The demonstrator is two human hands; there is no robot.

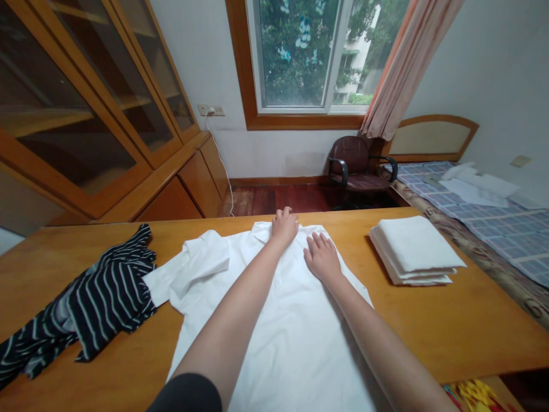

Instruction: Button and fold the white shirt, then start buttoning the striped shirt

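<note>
A white shirt (295,343) lies spread over the wooden table, its collar toward the far edge and one sleeve (206,257) bunched at the left. My left hand (285,226) rests on the collar, fingers apart and slightly bent. Flat on the upper right of the shirt lies my right hand (322,256), its fingers spread. Neither hand appears to grip the cloth. My forearms hide part of the shirt's middle and right side, and its lower end runs out of view.
A crumpled black-and-white striped garment (107,286) touches the left sleeve. Folded white cloths (414,249) are stacked on the table (429,320) at right. Beyond the table stand an office chair (358,163), a bed (484,212) and a glass-door cabinet (141,166).
</note>
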